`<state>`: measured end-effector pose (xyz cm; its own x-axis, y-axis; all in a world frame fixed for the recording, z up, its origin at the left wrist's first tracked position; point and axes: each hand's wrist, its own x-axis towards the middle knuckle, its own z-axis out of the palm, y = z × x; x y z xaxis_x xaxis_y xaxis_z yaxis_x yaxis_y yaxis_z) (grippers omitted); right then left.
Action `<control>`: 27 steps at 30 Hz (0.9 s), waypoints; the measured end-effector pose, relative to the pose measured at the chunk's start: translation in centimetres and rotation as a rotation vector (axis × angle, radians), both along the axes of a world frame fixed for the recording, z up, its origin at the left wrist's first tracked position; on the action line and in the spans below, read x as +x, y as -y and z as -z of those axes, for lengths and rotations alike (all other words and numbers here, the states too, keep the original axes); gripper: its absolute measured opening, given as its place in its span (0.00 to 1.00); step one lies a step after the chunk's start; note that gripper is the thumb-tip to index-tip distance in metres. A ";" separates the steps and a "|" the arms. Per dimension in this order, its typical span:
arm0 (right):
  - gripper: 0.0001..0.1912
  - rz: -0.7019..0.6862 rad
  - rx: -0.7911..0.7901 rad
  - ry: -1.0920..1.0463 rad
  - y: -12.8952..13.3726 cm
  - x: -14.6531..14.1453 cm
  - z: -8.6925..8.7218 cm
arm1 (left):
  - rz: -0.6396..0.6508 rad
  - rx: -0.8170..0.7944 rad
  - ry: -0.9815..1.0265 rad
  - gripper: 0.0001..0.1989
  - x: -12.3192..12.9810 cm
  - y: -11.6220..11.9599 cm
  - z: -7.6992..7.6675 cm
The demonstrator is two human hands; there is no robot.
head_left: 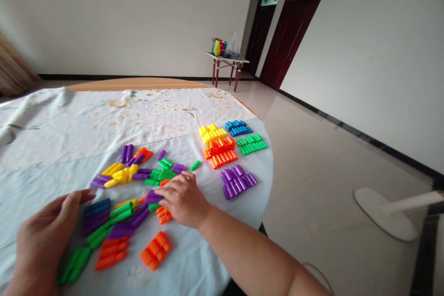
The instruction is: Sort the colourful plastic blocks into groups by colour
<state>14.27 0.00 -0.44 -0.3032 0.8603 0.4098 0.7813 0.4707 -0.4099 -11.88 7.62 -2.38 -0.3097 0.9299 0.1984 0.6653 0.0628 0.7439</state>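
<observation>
Small coloured plastic tubes, several rounded at one end and lying side by side in groups, cover the near part of the table. My left hand (52, 226) is at the left of the loose pile, its fingers stretched out beside the dark blue tubes (96, 207). Over the pile's right side, my right hand (187, 200) has its fingers spread and slightly bent, with the tips touching purple tubes (151, 197). Orange tubes (156, 249) lie below it, and green tubes (74, 264) near my left wrist. The right palm hides some pieces.
Sorted groups stand to the right: yellow (212, 133), blue (238, 127), green (251, 144), orange (221, 151) and purple (238, 181). A pale floral cloth (156, 111) covers the round table. Beyond are a small side table (227, 58) with bags and a white stand base (385, 215).
</observation>
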 end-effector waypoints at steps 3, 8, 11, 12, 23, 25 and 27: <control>0.15 -0.073 -0.012 -0.077 1.6 0.8 -0.8 | -0.059 -0.012 0.075 0.20 0.9 0.9 -1.1; 0.14 -0.255 -0.110 -0.173 5.6 2.7 -0.1 | -0.078 -0.027 0.010 0.20 1.3 1.7 -2.5; 0.13 -0.265 -0.149 -0.197 6.9 3.3 1.0 | -0.026 0.007 -0.044 0.22 1.2 1.7 -2.7; 0.14 -0.263 -0.154 -0.213 7.0 3.4 1.2 | -0.003 0.020 -0.058 0.22 1.2 1.8 -2.8; 0.23 -0.225 -0.119 -0.252 6.6 3.4 2.3 | -0.073 -0.011 -0.043 0.20 1.4 4.4 -1.9; 0.21 -0.216 -0.122 -0.215 6.6 3.4 2.5 | -0.087 -0.026 -0.023 0.19 1.6 4.3 -1.6; 0.19 -0.216 -0.130 -0.207 6.6 3.4 2.4 | -0.105 -0.020 0.025 0.17 1.8 4.1 -1.4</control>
<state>17.67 -6.64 -2.85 -0.4063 0.8343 0.3726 0.5628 0.5498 -0.6173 -10.11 3.57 -0.99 -0.4101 0.8958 0.1711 0.6354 0.1461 0.7582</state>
